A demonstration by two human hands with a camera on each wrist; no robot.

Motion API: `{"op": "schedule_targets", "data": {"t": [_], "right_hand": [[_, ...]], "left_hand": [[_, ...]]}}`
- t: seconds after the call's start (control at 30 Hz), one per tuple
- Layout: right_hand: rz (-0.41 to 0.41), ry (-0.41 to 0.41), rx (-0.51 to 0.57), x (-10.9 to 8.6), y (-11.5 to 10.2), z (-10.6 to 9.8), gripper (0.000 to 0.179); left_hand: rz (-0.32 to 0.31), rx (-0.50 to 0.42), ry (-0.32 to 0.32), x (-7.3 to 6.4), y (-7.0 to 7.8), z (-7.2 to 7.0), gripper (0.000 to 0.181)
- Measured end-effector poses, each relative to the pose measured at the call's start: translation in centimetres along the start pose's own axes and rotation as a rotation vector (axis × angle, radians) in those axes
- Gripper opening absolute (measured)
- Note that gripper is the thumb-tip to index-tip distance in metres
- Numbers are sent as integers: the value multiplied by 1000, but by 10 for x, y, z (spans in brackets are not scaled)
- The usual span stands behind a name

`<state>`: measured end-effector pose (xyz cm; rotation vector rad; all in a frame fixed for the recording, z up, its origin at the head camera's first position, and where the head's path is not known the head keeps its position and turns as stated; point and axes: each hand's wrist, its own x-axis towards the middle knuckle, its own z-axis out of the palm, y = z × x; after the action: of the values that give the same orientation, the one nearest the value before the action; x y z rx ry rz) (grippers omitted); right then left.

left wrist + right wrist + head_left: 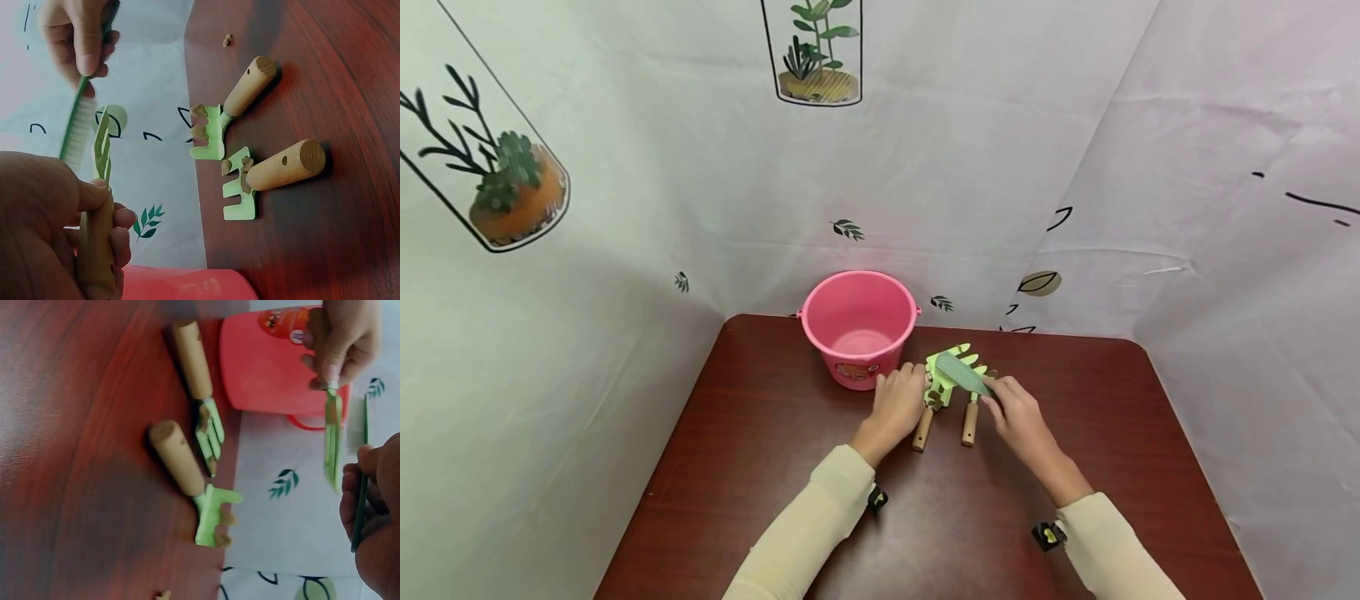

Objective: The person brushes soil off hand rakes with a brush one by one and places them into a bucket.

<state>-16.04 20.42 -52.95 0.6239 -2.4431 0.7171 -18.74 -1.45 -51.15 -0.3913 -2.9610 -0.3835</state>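
Observation:
My left hand (900, 404) grips the wooden handle of a light green garden fork (103, 156), its tines angled up and away. Between fingers and thumb my right hand (1018, 417) holds a green brush (961, 373) with pale bristles. The bristles face the fork's head, close beside it in the left wrist view and overlapping it in the head view. Below the hands, a second small fork (209, 434) and a small rake (215, 515) lie on the table, both with wooden handles and brown clumps on their green heads.
A pink bucket (859, 308) stands at the table's back edge, just beyond my left hand. A small brown crumb (227, 40) lies on the dark red-brown table (760, 442). White printed cloth (970, 192) hangs behind the table and along both sides.

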Motion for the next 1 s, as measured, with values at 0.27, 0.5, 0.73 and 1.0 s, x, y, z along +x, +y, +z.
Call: {"op": "schedule_targets", "data": {"t": [0.27, 0.5, 0.73, 1.0], "right_hand": [[-3, 8, 38, -7, 13, 3, 28], [-4, 23, 31, -19, 29, -3, 30], [-9, 3, -7, -34, 43, -11, 33], [-18, -2, -76, -40, 59, -27, 35]], "left_hand": [[-9, 11, 2, 0, -2, 0, 10], [-27, -6, 5, 0, -5, -3, 16], [-35, -10, 24, -1, -9, -2, 15], [-21, -24, 35, 0, -9, -5, 12]]}}
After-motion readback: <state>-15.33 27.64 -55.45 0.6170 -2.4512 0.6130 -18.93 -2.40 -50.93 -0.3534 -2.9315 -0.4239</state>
